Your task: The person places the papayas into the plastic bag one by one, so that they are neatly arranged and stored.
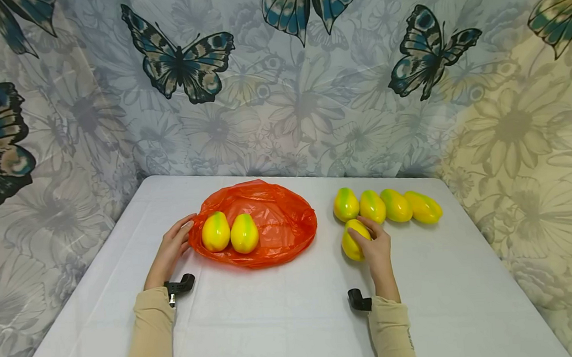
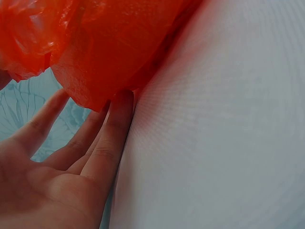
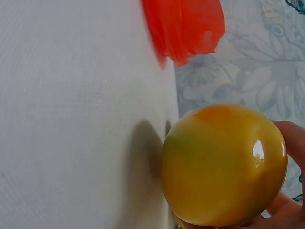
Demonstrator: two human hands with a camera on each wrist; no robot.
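Red and open, the plastic bag (image 1: 282, 228) lies on the desk (image 1: 276, 326); the left hand (image 1: 171, 250), fingers nearly straight, touches its left side. Right of the bag, the right hand (image 1: 378, 243) grips a glossy mango-like fruit (image 1: 352, 248); spreading fingers and thumb widely should prevent slipping.

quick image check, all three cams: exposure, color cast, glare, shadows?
Head: brightest of the three, warm yellow cast on the floral backdrop at right. Left wrist: dark overall, faint ripple pattern across the white tablecloth. Right wrist: dim too, with a bright glare spot on the held yellow fruit and a soft-edged shadow on the cloth beside it.
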